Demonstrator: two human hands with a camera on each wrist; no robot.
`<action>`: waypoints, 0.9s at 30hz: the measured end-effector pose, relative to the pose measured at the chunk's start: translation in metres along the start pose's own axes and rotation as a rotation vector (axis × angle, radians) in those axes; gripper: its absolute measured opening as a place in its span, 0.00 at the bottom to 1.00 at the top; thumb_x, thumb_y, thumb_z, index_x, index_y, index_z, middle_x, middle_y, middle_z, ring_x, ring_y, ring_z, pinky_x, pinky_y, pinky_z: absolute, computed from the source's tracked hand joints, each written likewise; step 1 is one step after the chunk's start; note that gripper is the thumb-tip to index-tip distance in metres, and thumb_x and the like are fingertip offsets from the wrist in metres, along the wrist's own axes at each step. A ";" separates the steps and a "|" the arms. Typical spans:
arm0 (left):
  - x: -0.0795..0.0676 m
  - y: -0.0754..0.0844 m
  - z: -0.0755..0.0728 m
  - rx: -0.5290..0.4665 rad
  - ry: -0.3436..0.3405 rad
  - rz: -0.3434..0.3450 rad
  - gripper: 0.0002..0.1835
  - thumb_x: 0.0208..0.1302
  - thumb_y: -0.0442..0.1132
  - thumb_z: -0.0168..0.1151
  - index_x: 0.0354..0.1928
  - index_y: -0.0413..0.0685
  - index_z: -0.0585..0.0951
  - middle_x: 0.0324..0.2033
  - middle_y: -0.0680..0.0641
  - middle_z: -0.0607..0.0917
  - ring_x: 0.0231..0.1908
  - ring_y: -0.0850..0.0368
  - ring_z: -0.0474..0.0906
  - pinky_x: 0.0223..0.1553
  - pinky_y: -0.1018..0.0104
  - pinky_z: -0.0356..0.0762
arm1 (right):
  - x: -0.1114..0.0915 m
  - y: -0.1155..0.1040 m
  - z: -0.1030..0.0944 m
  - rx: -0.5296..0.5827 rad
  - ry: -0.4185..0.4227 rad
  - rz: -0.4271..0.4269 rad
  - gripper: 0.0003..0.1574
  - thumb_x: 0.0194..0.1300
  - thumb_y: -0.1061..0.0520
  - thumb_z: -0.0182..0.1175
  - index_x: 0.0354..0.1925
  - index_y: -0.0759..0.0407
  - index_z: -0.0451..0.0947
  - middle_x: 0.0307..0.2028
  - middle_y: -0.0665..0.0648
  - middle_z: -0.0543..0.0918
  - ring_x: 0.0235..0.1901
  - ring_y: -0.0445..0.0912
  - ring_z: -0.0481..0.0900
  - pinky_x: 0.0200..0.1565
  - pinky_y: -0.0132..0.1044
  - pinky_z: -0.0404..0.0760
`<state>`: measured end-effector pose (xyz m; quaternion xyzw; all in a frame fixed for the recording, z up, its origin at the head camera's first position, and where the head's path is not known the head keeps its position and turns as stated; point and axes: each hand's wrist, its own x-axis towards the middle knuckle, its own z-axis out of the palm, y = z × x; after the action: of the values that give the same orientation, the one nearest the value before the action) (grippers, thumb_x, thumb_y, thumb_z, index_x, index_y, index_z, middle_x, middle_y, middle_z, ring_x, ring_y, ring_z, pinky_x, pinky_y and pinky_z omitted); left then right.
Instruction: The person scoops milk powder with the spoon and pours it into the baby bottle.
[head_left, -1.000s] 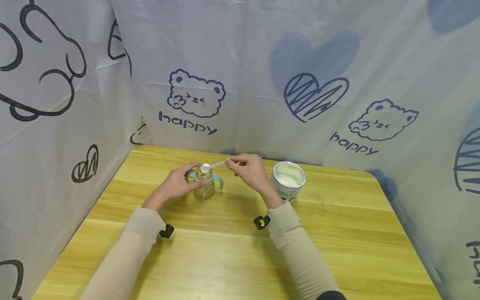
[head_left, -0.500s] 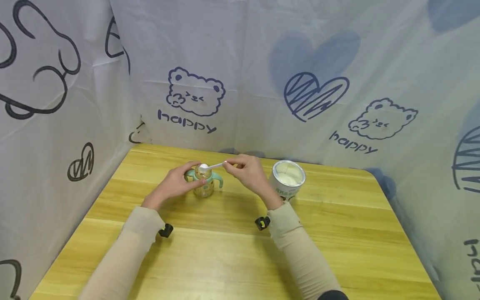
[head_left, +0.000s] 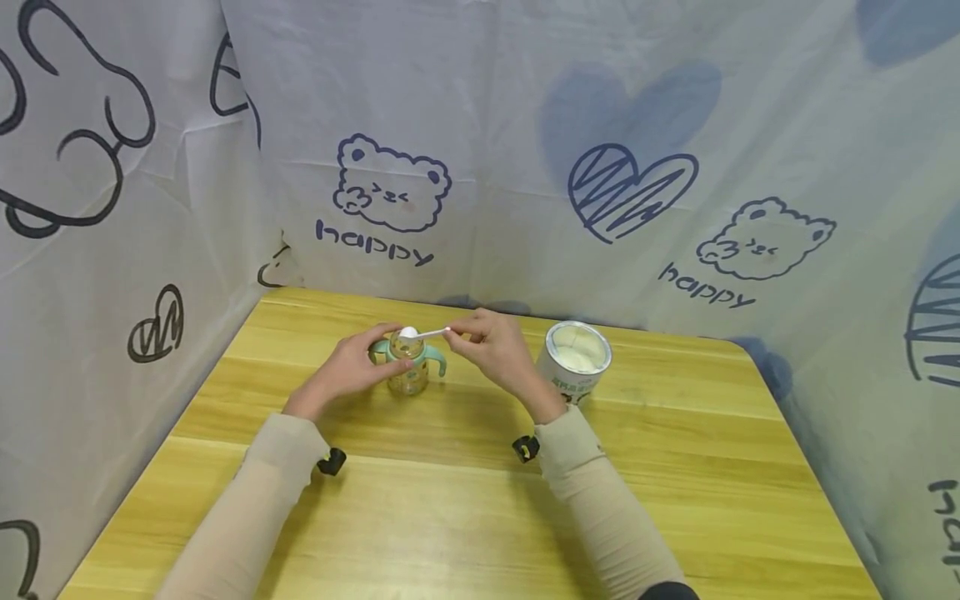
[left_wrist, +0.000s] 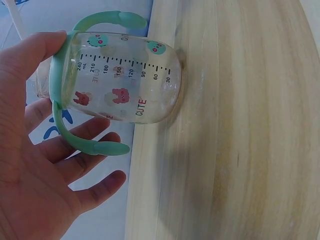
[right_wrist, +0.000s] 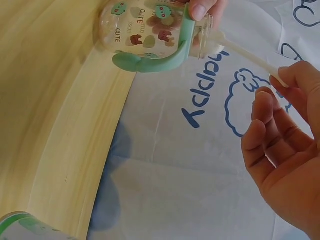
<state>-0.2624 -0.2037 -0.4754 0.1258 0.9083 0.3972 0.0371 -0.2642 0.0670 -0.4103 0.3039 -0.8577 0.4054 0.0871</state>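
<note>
On table (head_left: 438,533), before curtain (head_left: 510,125): grips upright bottle (left_wrist: 125,75) near its top, between thumb and fingers of left hand (head_left: 348,367); pinches spoon (head_left: 431,334) at bottle's mouth with right hand (head_left: 498,350), near tin (head_left: 572,385).

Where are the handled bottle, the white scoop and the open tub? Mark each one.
Handled bottle (left_wrist: 125,82): left wrist view, on its clear body with the measuring marks.
White scoop (right_wrist: 251,57): right wrist view, on its handle.
Open tub (head_left: 576,382): head view, on its outer wall below the rim.

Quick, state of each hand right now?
Left hand: holding the bottle between thumb and fingers.
Right hand: holding the white spoon, pinched near its end.
</note>
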 end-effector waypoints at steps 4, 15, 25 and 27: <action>0.000 0.000 0.000 0.008 0.000 0.000 0.45 0.65 0.64 0.71 0.78 0.52 0.69 0.69 0.35 0.79 0.65 0.35 0.78 0.65 0.36 0.78 | 0.000 0.001 0.002 -0.040 0.013 -0.053 0.10 0.73 0.57 0.68 0.46 0.59 0.93 0.35 0.56 0.88 0.25 0.40 0.75 0.25 0.29 0.74; -0.001 -0.001 0.001 0.018 0.009 0.000 0.45 0.65 0.65 0.70 0.79 0.54 0.69 0.70 0.35 0.78 0.66 0.34 0.77 0.66 0.35 0.76 | -0.002 0.002 0.004 -0.144 0.063 -0.218 0.08 0.71 0.59 0.68 0.43 0.59 0.93 0.37 0.60 0.90 0.28 0.44 0.81 0.27 0.31 0.77; -0.001 -0.001 0.001 0.011 0.010 -0.005 0.45 0.65 0.65 0.70 0.79 0.56 0.69 0.68 0.35 0.79 0.62 0.36 0.80 0.62 0.39 0.79 | -0.002 0.006 0.008 -0.295 0.122 -0.419 0.05 0.67 0.60 0.71 0.40 0.58 0.93 0.37 0.57 0.91 0.35 0.48 0.87 0.36 0.37 0.87; 0.000 -0.001 0.001 0.010 0.009 -0.006 0.45 0.65 0.66 0.70 0.79 0.55 0.68 0.69 0.35 0.79 0.63 0.36 0.79 0.63 0.39 0.79 | -0.002 0.007 0.009 -0.324 0.133 -0.448 0.05 0.67 0.60 0.72 0.40 0.57 0.93 0.36 0.56 0.90 0.34 0.47 0.87 0.36 0.37 0.87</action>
<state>-0.2619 -0.2037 -0.4768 0.1215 0.9109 0.3929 0.0336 -0.2662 0.0645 -0.4211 0.4407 -0.8153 0.2527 0.2779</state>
